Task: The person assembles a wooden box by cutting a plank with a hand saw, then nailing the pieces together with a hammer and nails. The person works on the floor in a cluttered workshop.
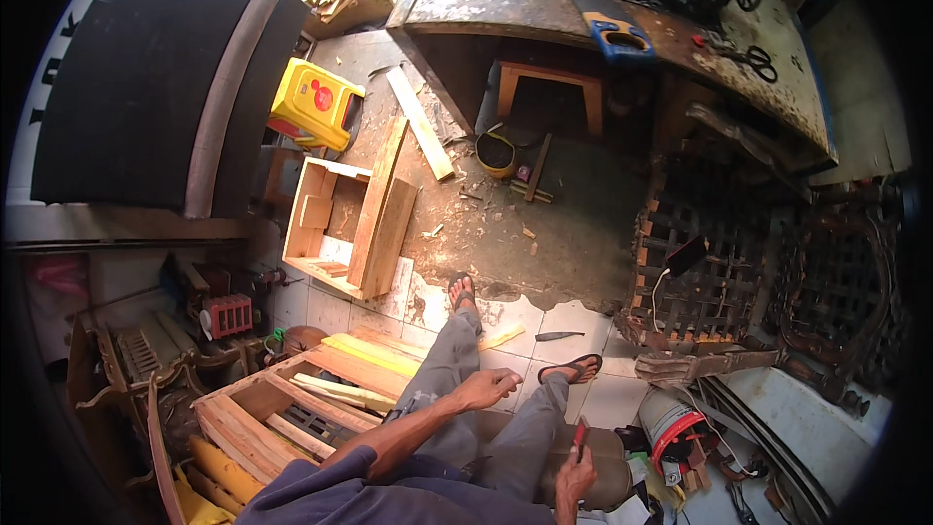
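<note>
My left hand (489, 388) hangs over my left knee with its fingers curled together; whether anything small sits in them I cannot make out. Beside my right thigh, my right hand (575, 473) is closed around a slim red object (581, 432) that points upward, its kind unclear. On the tiles between my feet and the right hand's side lies a dark, narrow blade-like tool (560, 335). A wooden box frame (309, 206) with boards leaning on it stands ahead of me on the left.
A yellow stool (316, 102) stands beyond the box frame. A handsaw (620, 39) and scissors (757, 62) lie on the worn workbench (505, 5). To the right are a webbed chair frame (705, 282) and a bucket (671, 428); wooden frames (258, 408) crowd the left.
</note>
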A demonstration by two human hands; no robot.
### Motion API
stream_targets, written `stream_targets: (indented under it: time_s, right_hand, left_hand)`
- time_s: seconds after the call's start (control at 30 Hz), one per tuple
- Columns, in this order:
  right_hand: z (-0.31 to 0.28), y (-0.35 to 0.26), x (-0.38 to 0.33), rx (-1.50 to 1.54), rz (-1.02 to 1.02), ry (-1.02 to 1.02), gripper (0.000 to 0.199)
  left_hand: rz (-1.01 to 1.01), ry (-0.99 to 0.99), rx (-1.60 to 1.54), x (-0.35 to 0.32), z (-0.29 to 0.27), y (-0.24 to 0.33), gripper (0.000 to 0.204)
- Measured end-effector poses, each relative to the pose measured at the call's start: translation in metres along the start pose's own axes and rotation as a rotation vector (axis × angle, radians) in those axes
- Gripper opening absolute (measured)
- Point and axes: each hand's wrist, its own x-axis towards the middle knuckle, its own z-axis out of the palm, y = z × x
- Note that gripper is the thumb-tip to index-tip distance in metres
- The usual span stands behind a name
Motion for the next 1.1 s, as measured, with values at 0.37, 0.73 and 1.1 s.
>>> stream_targets:
  time_s: [0.37, 0.73, 1.1]
  right_hand:
    - [0.077, -0.401, 0.006, -0.229, -1.326, -0.316, 0.064]
    - [0.206, -0.604, 0.112, -0.101, -0.555, -1.149, 0.045]
    - [0.459, -0.68, 0.313, -0.049, -0.864, -1.25, 0.034]
  left_hand:
    - [0.172, 0.212, -0.844, -0.093, -0.223, 0.017, 0.05]
    - [0.422, 0.647, -1.081, 0.014, -0.331, -0.032, 0.044]
    - [0.36, 1.541, 0.081, 0.245, -0.509, -0.162, 0.045]
